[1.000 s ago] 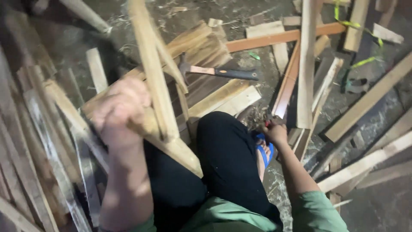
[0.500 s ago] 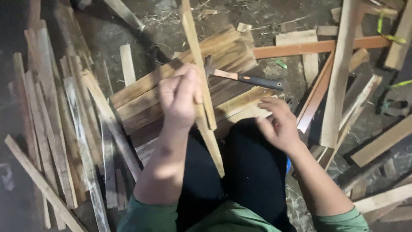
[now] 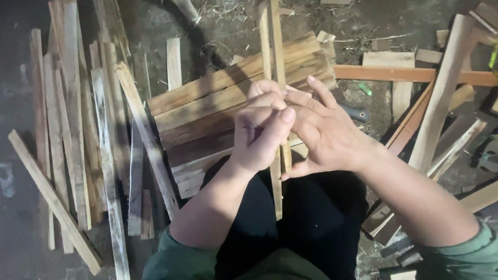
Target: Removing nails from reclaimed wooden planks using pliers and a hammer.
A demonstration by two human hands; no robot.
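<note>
My left hand (image 3: 259,132) is closed around thin wooden slats (image 3: 273,41) that stand nearly upright in front of me, running from the top of the view down to my lap. My right hand (image 3: 324,132) rests against the same slats from the right, fingers spread and touching them beside my left hand. Behind both hands lies a stack of wider planks (image 3: 218,98) on the ground. My black-trousered legs (image 3: 311,218) are below the hands.
Many long slats (image 3: 72,129) lie side by side on the dark ground at left. An orange batten (image 3: 410,75) and a pale board (image 3: 441,98) lie at right. A dark tool handle (image 3: 358,113) shows behind my right hand.
My right hand has come up from the floor at right and joined my left hand on the slats. The slats have turned more upright and the view has shifted right.
</note>
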